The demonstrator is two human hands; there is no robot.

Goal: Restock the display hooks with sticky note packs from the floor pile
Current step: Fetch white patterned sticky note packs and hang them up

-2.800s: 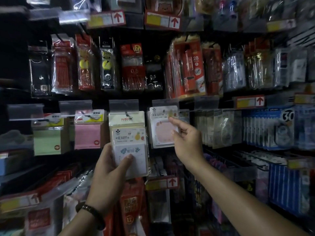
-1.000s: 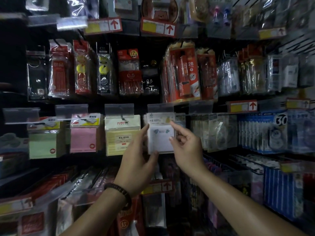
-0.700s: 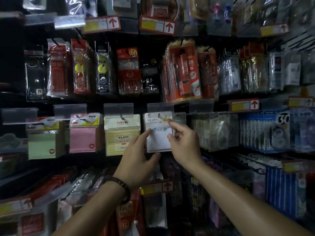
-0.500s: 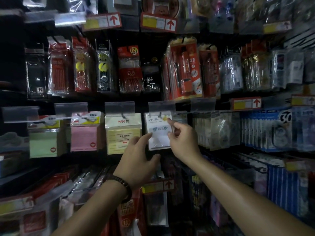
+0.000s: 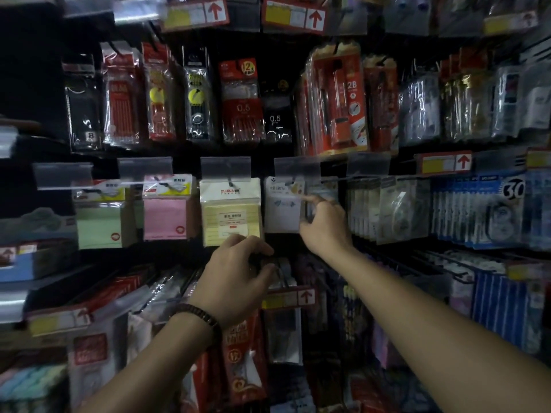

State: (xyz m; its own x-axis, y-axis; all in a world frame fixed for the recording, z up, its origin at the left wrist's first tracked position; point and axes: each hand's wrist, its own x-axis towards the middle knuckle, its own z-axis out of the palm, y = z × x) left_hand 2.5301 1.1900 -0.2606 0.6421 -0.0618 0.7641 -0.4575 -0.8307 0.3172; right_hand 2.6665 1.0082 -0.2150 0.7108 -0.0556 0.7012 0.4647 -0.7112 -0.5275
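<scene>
The picture is dim and smeared by motion, so the print on the white sticky note pack [image 5: 282, 205] is unreadable. The pack hangs in the middle row of the far display wall, just right of the yellow pack [image 5: 231, 214]. Its hook is hidden behind the clear label flap [image 5: 296, 167] above it. More packs sit behind it on the right, but the right hand [image 5: 325, 226] covers most of them and their number cannot be made out. That hand reaches up to the pack's right edge. Its index fingertip lies on the front near the top corner and its thumb sits at the lower corner, pinching the edge, while the other fingers curl behind. The left hand [image 5: 235, 272], with a beaded bracelet [image 5: 200, 315] at the wrist, hovers below the yellow pack, its fingers loosely curled and gripping nothing. Further left hang a pink pack [image 5: 165, 217] and a green pack [image 5: 98, 226]. The shelves at the near left and bottom are cut off by the frame.

Half a second ago the left hand's fingers touched the white pack's lower left side. Now that hand is lower and clear of it, and only the right hand holds the pack.
</scene>
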